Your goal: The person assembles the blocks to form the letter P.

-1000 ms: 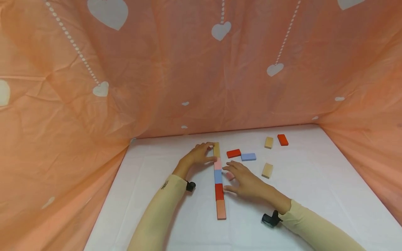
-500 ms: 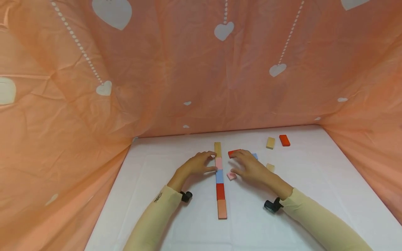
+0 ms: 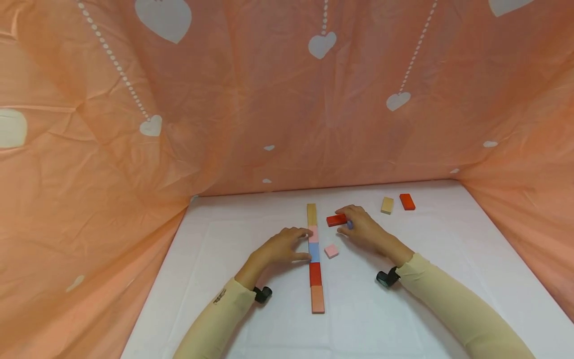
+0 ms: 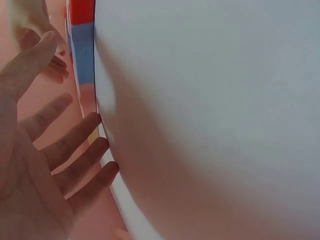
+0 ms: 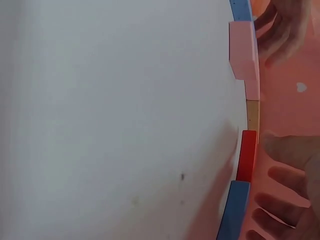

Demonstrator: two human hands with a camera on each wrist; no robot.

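A straight row of flat blocks runs down the table: a wooden block (image 3: 311, 214), then a pink block (image 3: 313, 234), a blue block (image 3: 314, 252), a red block (image 3: 316, 274) and an orange block (image 3: 317, 299). My left hand (image 3: 281, 247) is at the row's left side, fingers spread, fingertips by the pink and blue blocks. To the right of the row, my right hand (image 3: 364, 232) hovers with thumb and fingers apart around a loose blue block (image 5: 234, 210), mostly hidden in the head view. A loose red block (image 3: 337, 220) lies just left of those fingertips.
A small pink block (image 3: 331, 251) lies right of the row. Farther back on the right are a wooden block (image 3: 387, 205) and a red block (image 3: 407, 202). An orange curtain (image 3: 287, 124) with white hearts surrounds the white-covered table (image 3: 251, 319).
My right hand has moved from beside the row, away and to the right, over the loose blue block, uncovering the small pink block. My left hand has slid nearer along the row.
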